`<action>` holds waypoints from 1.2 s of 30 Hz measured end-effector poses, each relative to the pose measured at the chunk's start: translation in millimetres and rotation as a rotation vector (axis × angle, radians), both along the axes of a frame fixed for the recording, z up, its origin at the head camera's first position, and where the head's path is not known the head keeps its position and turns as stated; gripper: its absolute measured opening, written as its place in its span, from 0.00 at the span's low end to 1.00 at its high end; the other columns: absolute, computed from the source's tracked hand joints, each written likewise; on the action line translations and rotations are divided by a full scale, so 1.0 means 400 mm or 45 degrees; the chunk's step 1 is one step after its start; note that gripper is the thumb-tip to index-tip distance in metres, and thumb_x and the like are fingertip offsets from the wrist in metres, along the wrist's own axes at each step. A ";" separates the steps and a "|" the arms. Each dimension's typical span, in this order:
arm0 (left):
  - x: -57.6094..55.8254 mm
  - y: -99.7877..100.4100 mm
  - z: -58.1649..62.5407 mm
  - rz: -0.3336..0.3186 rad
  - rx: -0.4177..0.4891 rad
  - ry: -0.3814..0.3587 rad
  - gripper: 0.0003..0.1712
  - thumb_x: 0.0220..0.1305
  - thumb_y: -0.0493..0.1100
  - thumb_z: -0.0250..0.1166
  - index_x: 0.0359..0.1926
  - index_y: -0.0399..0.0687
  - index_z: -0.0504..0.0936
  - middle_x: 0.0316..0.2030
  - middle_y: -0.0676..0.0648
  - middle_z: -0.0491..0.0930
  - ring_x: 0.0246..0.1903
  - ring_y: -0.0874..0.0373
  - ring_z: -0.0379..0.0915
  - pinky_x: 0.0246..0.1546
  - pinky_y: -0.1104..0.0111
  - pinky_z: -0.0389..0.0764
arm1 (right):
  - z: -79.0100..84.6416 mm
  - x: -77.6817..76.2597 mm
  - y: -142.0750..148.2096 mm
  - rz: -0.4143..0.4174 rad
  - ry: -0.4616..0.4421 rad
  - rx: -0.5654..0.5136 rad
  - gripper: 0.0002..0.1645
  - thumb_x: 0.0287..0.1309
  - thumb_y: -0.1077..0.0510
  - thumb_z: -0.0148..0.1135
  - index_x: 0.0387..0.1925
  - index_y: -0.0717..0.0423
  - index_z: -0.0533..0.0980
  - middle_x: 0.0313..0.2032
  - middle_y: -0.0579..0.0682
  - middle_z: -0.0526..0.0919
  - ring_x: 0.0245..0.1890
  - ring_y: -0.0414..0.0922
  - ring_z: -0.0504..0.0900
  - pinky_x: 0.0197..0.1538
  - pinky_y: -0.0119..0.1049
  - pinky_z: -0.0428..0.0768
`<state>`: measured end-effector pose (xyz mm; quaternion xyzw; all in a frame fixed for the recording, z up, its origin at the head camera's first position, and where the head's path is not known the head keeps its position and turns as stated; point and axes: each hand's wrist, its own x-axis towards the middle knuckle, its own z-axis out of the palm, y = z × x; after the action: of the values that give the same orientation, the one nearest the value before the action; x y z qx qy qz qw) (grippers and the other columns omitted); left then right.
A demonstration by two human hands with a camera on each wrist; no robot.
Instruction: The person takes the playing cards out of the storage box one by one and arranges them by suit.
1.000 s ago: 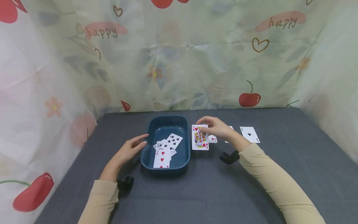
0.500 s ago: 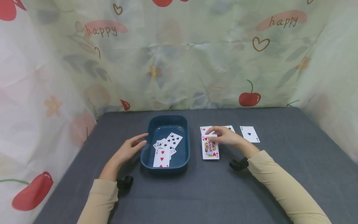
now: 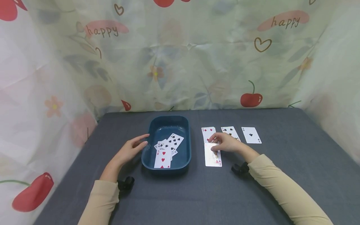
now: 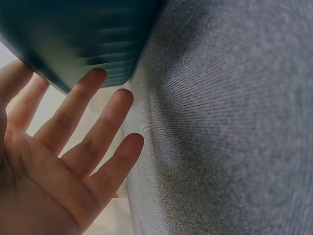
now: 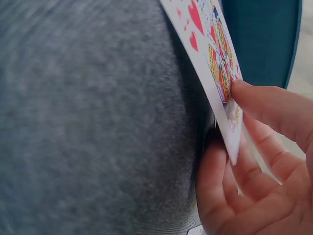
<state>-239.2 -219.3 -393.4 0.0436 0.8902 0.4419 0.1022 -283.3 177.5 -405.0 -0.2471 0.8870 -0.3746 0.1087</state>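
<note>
My right hand (image 3: pixel 225 143) pinches a king of hearts playing card (image 3: pixel 212 158) low over the table, right of the blue tray. In the right wrist view the thumb lies on the face of the king (image 5: pixel 220 58), with fingers behind its edge. Just beyond it lies a diamonds card (image 3: pixel 207 132). My left hand (image 3: pixel 127 153) is at the left side of the blue tray (image 3: pixel 187 156), fingertips right at the rim. Its fingers spread loosely beside the tray wall in the left wrist view. Inside the tray are several overlapping cards, including a hearts card (image 3: pixel 162 161) and a spades card (image 3: pixel 176 141).
A spades card (image 3: pixel 228 129) and an ace of clubs (image 3: pixel 251 135) lie in a row to the right of the diamonds card. Grey cloth (image 3: pixel 180 200) covers the table. A printed curtain (image 3: pixel 180 78) hangs behind and at the sides.
My right hand has carried the king of hearts from beside the tray rightward and toward me, uncovering the diamonds card and the spades card. The left hand has stayed at the tray.
</note>
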 end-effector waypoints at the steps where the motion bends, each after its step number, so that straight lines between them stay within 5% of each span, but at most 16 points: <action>1: 0.000 0.000 0.000 0.000 0.003 0.001 0.30 0.68 0.55 0.52 0.69 0.60 0.61 0.69 0.39 0.59 0.65 0.41 0.61 0.64 0.45 0.62 | -0.001 0.001 -0.001 0.001 0.023 0.012 0.18 0.47 0.63 0.68 0.41 0.65 0.76 0.33 0.58 0.81 0.30 0.38 0.73 0.34 0.29 0.71; 7: 0.001 0.000 0.000 0.000 0.012 0.001 0.30 0.68 0.55 0.53 0.68 0.60 0.61 0.69 0.39 0.59 0.65 0.41 0.61 0.63 0.45 0.63 | 0.000 0.002 -0.003 -0.047 0.111 0.024 0.16 0.47 0.63 0.68 0.39 0.65 0.76 0.32 0.56 0.81 0.32 0.39 0.75 0.37 0.30 0.74; 18: 0.000 0.002 -0.001 0.011 -0.004 -0.010 0.30 0.68 0.56 0.52 0.69 0.61 0.60 0.69 0.39 0.59 0.65 0.41 0.61 0.63 0.44 0.63 | 0.028 0.001 -0.016 -0.038 0.076 -0.091 0.15 0.51 0.62 0.66 0.41 0.66 0.76 0.34 0.57 0.82 0.34 0.41 0.80 0.39 0.30 0.78; 36: -0.001 0.003 -0.001 0.016 -0.013 -0.003 0.30 0.68 0.55 0.52 0.69 0.60 0.60 0.68 0.39 0.60 0.65 0.41 0.61 0.63 0.44 0.62 | 0.158 0.020 -0.165 0.101 0.017 -0.166 0.15 0.58 0.58 0.62 0.46 0.58 0.76 0.43 0.54 0.82 0.44 0.46 0.80 0.48 0.38 0.79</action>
<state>-239.5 -218.2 -393.8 0.0370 0.8925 0.4382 0.1006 -275.3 111.6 -341.7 -0.2910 0.8510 -0.4253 0.1010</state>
